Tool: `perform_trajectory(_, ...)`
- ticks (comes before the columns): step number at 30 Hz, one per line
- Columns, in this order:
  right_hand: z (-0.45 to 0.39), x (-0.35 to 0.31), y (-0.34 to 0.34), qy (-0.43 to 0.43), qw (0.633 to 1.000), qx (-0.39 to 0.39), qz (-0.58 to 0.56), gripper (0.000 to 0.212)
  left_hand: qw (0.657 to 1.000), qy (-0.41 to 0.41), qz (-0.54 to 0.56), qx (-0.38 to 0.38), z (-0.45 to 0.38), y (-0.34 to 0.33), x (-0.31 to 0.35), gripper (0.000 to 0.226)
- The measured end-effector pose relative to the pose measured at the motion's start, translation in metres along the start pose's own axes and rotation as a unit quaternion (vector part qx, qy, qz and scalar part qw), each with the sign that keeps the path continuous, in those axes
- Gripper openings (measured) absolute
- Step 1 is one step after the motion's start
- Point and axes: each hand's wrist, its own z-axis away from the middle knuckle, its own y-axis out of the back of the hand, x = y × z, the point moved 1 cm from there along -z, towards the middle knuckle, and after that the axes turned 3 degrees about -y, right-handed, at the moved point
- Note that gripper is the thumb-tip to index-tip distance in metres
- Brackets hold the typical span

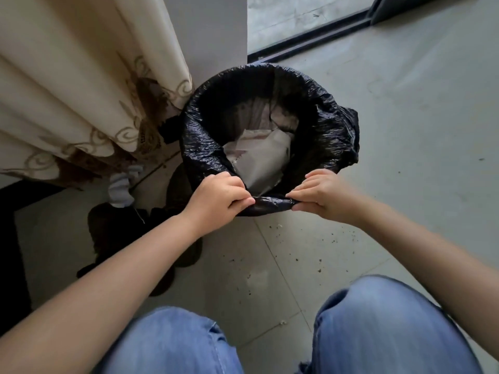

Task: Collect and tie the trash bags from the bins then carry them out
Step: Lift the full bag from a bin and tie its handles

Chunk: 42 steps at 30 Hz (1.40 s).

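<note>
Head view: my left hand (pixel 220 197) and right hand (pixel 322 194) both pinch near rim of black trash bag (pixel 332 130), fingers curled on plastic. Bag sits on floor (pixel 405 103) beside curtain (pixel 67 90), mouth wide open, paper waste (pixel 259 157) inside. Early stage: gathering begun; tying, carrying out left.

no readable text, label, brand, number or sign appears on anything in view.
</note>
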Motion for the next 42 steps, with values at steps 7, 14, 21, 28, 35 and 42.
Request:
perform_trajectory(7, -0.020, 0.003, 0.005, -0.179, 0.962, 0.107, -0.175, 0.026, 0.979, 0.152, 0.116, 0.075, -0.012, -0.001, 0.002, 0.037)
perform_trajectory(14, -0.053, 0.002, 0.005, -0.279, 0.925, 0.145, -0.212, 0.024, 0.986, 0.127, -0.094, 0.049, -0.006, 0.014, 0.013, 0.038)
perform_trajectory(21, -0.021, 0.018, 0.035, -0.181, 0.973, 0.085, 0.114, 0.033, 0.948, 0.189, -0.246, 0.068, 0.014, 0.056, -0.011, 0.042)
perform_trajectory(28, 0.006, 0.058, 0.054, -0.428, 0.901, 0.032, 0.059, 0.043, 0.897, 0.432, -0.086, -0.030, 0.029, 0.069, -0.034, 0.030)
perform_trajectory(35, -0.011, 0.065, 0.055, -0.485, 0.804, 0.160, -0.304, 0.042, 0.957, 0.254, 0.025, 0.137, 0.012, 0.079, -0.002, 0.025)
perform_trajectory(42, -0.031, 0.061, 0.076, -0.510, 0.691, 0.225, -0.461, 0.043, 0.878, 0.276, 0.271, 0.283, -0.016, 0.108, 0.029, 0.030)
